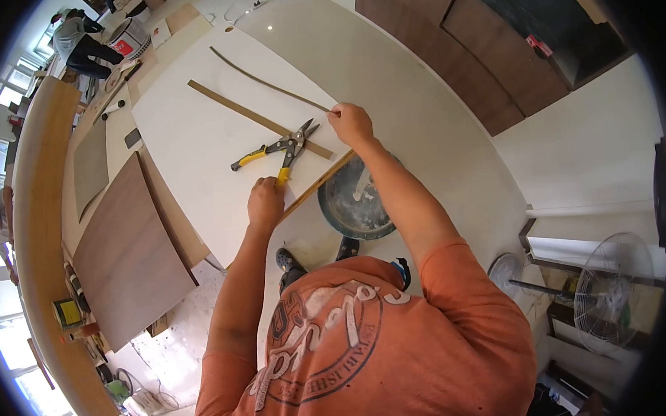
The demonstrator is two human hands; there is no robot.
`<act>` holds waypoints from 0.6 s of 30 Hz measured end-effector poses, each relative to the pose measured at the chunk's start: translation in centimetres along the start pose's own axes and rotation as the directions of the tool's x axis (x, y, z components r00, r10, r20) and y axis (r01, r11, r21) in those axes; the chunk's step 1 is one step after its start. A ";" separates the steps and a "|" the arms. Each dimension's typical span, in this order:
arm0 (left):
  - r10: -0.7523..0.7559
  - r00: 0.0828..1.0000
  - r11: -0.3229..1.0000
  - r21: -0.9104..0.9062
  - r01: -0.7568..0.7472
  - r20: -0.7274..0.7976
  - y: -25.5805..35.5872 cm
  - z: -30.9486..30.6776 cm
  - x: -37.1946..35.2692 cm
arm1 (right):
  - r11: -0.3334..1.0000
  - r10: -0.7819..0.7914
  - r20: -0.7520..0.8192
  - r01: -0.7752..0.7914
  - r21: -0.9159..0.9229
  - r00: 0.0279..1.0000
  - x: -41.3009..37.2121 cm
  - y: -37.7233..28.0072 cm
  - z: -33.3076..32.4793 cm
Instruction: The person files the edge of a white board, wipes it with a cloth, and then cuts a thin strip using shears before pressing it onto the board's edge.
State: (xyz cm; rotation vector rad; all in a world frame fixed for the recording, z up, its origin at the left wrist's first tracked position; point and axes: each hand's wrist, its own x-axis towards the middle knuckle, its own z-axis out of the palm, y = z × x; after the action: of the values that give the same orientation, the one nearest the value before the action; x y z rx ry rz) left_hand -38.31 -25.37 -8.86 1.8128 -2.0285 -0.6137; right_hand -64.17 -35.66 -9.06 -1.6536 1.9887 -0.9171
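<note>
My left hand (265, 203) is closed around one yellow handle of a pair of tin snips (289, 144) at the near edge of a white board (189, 151). Both the handles and the blades of the snips are spread apart, with the blades pointing up and right. A flat brownish strip (232, 104) lies on the board and passes by the snips' head. Farther right, my right hand (352, 125) pinches the near end of a thin, curved dark strip (260, 81), whose far part extends across the board.
A round dark basin (355, 203) stands below the board's near edge. To the left lie a brown wood-grain panel (130, 250) and a grey sheet (91, 170). One person (80, 44) bends over at the far left. A fan (612, 292) stands at the right.
</note>
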 end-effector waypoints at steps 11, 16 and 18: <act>-0.192 0.981 0.895 -0.411 0.174 -0.003 -0.3 -4.2 1.3 | 0.892 -0.017 -0.031 0.029 0.452 0.999 -2.9 -3.6 -5.0; -0.272 0.938 0.465 -0.824 0.324 0.216 1.2 -6.2 0.5 | 0.878 -0.035 -0.004 0.033 0.477 0.999 -6.0 -6.9 -6.4; -0.250 0.932 0.358 -0.870 0.339 0.261 2.1 -6.3 0.1 | 0.867 -0.046 0.030 0.025 0.498 0.999 -8.0 -7.9 -6.8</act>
State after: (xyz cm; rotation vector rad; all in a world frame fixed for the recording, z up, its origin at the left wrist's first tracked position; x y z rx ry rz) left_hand -36.76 -25.78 -2.43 1.3822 -0.9164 -1.5574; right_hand -61.31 -27.03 0.35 -1.3965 1.5197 -1.2710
